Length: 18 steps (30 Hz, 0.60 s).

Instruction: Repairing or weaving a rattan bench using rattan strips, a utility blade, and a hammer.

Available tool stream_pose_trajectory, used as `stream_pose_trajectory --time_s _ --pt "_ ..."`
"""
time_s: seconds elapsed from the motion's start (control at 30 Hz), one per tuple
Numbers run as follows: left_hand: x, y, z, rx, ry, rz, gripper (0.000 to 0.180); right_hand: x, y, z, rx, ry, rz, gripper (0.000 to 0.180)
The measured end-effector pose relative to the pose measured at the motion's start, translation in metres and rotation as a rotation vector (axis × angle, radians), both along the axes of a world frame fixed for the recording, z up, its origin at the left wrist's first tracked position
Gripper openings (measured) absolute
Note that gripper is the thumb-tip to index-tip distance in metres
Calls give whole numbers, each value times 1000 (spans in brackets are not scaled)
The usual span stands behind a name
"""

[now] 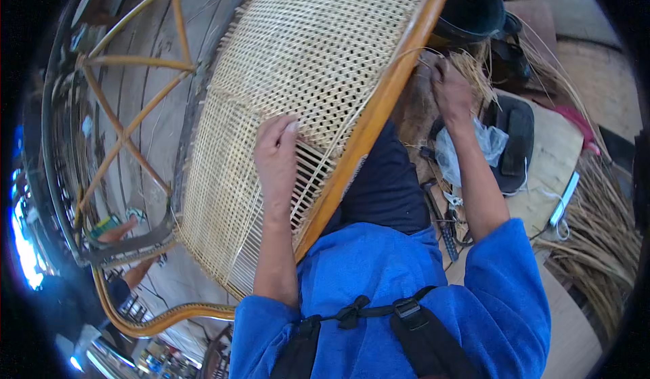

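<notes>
A woven cane panel in an orange-brown wooden frame leans across my lap. Its upper part has a dense pattern with small holes; near my left wrist, bare parallel strands show dark gaps. My left hand rests on the weave beside those gaps, its fingers curled and thumb close to the forefinger. Whatever they pinch is hidden. Beyond the frame's right edge, my right hand is closed on a thin cane strand, which arcs back over the wood toward the panel.
A dark bucket stands at the far right. Bundles of loose cane lie along the right side, near a clear plastic bag and a black object. At left are a cross-braced chair frame and another person's hand.
</notes>
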<state>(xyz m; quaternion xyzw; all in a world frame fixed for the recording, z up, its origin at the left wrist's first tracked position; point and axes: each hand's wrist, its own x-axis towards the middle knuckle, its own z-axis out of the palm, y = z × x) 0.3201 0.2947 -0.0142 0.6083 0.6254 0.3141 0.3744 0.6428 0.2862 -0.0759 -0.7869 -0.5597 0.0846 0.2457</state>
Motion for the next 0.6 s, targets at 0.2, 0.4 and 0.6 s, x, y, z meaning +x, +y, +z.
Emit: stream_pose_trajectory --time_s 0.2,0.4,0.6 --pt "-1 -15 0 -198 -350 246 14 13 35 -58 -89 -9 34 22" --pt "-4 -14 -6 -101 -406 377 12 9 38 -63 -167 -46 44 15" --pt "-2 -14 -7 -88 -375 366 12 7 41 -57 29 41 6 13"
